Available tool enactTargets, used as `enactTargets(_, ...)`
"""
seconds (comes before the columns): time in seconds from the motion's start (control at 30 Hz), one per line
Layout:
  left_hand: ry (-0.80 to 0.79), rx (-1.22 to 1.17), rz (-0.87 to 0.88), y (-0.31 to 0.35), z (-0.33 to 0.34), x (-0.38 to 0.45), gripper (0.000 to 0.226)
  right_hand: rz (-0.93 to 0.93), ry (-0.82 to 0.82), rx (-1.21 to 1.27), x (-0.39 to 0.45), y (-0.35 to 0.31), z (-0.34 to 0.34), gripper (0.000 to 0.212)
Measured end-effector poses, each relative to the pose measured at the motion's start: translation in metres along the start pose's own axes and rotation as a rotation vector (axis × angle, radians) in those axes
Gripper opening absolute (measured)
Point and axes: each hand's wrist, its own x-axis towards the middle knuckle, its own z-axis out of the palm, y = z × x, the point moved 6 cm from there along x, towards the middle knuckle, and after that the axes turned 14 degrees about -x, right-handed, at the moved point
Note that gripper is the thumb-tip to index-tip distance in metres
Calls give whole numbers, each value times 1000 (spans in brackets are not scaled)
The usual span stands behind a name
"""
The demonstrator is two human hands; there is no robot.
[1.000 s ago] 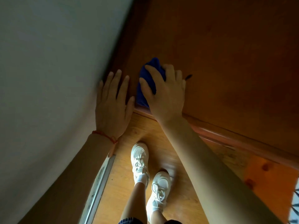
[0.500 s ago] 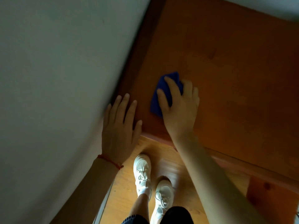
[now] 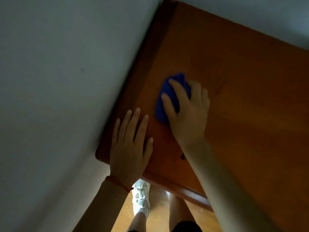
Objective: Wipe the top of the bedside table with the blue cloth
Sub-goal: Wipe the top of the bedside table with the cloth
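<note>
Blue and bunched into a thick pad, the cloth (image 3: 168, 99) lies on the top of the table (image 3: 242, 101), toward the table's wall-side edge and about midway between its front lip and its back. The right hand (image 3: 187, 111) presses down on the cloth from above with its fingers spread and curved over the fabric, so that the hand covers the cloth's near and outer part while the blue shows beyond the fingertips and along the thumb side; whether the fingers pinch the fabric or only bear on it cannot be told. The left hand (image 3: 130, 144) lies flat and open, palm down, fingers straight and slightly apart, on the table's front corner nearest the wall (image 3: 58, 81), just beside the cloth but not touching it. A red string (image 3: 117, 182) circles the left wrist, which hangs past the table's front lip. The table top is orange-brown wood with a rounded moulding along the front, and a small dark mark (image 3: 182, 156) sits on it near the right forearm. The wall runs along the table's side and back. Below the front lip, a white shoe (image 3: 141, 196) stands on a light wooden floor (image 3: 160, 213).
</note>
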Motion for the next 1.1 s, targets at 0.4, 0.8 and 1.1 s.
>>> enactTargets(0.4, 20, 7, -54, 21, 7, 67, 47, -44, 37, 23, 108, 21, 17, 41)
enactTargets(0.8, -53, 55, -123, 24, 25, 87, 50, -71, 64, 9, 157, 38, 23, 41)
enactTargets(1.1, -49, 54, -133, 23, 23, 89, 51, -192, -80, 6, 211, 10, 41, 53)
